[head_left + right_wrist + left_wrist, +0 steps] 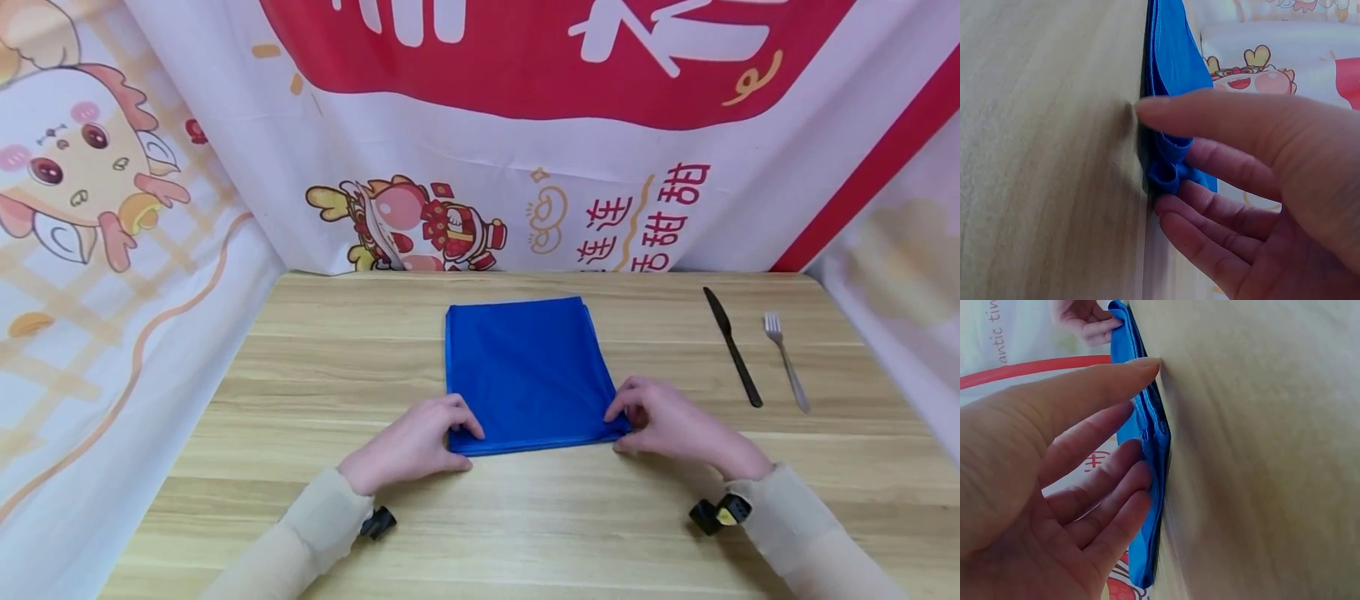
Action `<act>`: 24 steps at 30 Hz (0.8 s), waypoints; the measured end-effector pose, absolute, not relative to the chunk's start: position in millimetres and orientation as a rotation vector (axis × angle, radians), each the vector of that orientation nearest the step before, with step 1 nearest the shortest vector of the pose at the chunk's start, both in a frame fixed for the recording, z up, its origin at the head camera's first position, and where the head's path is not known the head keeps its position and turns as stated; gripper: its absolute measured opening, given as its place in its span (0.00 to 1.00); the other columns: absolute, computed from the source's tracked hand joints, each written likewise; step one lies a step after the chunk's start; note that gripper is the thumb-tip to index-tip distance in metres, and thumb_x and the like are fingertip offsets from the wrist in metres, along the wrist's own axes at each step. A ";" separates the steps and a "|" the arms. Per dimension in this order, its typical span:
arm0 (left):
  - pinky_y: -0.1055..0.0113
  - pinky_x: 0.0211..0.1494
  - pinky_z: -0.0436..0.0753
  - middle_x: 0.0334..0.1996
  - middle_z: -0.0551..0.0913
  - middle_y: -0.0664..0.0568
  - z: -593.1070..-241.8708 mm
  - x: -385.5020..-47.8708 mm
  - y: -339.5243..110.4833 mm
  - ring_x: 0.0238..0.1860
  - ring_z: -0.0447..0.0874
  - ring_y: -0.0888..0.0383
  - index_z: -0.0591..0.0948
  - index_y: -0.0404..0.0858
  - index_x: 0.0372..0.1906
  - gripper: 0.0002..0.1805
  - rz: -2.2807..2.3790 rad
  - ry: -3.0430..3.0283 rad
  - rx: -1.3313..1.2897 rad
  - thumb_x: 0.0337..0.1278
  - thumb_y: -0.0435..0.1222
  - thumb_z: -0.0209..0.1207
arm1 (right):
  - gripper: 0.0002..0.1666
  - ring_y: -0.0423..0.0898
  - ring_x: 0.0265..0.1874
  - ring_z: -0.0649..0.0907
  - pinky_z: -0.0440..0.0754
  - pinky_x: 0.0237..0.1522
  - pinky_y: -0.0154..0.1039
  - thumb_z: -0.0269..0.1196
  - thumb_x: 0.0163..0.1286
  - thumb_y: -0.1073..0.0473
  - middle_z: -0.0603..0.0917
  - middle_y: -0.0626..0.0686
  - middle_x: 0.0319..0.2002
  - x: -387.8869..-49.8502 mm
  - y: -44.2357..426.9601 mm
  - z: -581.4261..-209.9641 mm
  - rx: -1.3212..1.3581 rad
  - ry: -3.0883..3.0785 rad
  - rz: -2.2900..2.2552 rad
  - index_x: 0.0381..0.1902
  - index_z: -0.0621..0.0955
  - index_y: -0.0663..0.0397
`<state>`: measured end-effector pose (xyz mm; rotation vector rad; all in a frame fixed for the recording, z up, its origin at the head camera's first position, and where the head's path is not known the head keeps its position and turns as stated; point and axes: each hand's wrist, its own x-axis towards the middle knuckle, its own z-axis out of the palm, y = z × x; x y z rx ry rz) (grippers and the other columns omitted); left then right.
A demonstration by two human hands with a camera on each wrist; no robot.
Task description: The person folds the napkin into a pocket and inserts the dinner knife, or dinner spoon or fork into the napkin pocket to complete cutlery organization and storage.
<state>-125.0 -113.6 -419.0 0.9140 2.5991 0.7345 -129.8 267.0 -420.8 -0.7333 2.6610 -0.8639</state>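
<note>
A blue cloth (525, 358), folded into a flat layered square, lies in the middle of the table. At its near left corner is my left hand (416, 437). Its fingertips touch the top and its thumb lies at the front edge; the left wrist view shows these fingers loosely bent along the stacked layers (1159, 428). My right hand (671, 421) holds the near right corner between thumb and fingers. That corner is bunched into a small curled fold (1163, 175) in the right wrist view, with the thumb tip down by the tabletop.
To the right of the cloth lie a black knife (731, 346) and a silver fork (787, 361) on the wooden table (337, 350). A printed white curtain (450, 142) hangs along the back, and printed cloth (90, 317) covers the left side.
</note>
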 end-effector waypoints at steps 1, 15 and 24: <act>0.64 0.53 0.81 0.45 0.80 0.62 -418.9 -125.3 -113.5 0.47 0.79 0.60 0.88 0.48 0.47 0.15 0.736 2.592 0.905 0.54 0.41 0.76 | 0.14 0.46 0.34 0.77 0.78 0.35 0.38 0.79 0.57 0.59 0.79 0.46 0.37 -129.6 266.9 -420.5 -0.732 2.659 -0.863 0.41 0.88 0.48; 0.61 0.57 0.81 0.44 0.83 0.60 -417.9 -135.0 -118.4 0.50 0.81 0.59 0.89 0.44 0.46 0.10 0.701 2.639 0.922 0.61 0.35 0.71 | 0.17 0.44 0.31 0.79 0.81 0.33 0.36 0.81 0.54 0.52 0.80 0.44 0.34 -123.4 265.0 -417.5 -0.786 2.575 -0.860 0.39 0.86 0.45; 0.61 0.56 0.81 0.45 0.85 0.57 -420.0 -138.8 -117.3 0.49 0.82 0.60 0.87 0.44 0.46 0.06 0.707 2.688 0.975 0.67 0.35 0.66 | 0.14 0.46 0.33 0.78 0.78 0.34 0.37 0.79 0.57 0.55 0.78 0.45 0.34 -125.6 269.0 -421.8 -0.739 2.581 -0.863 0.40 0.86 0.45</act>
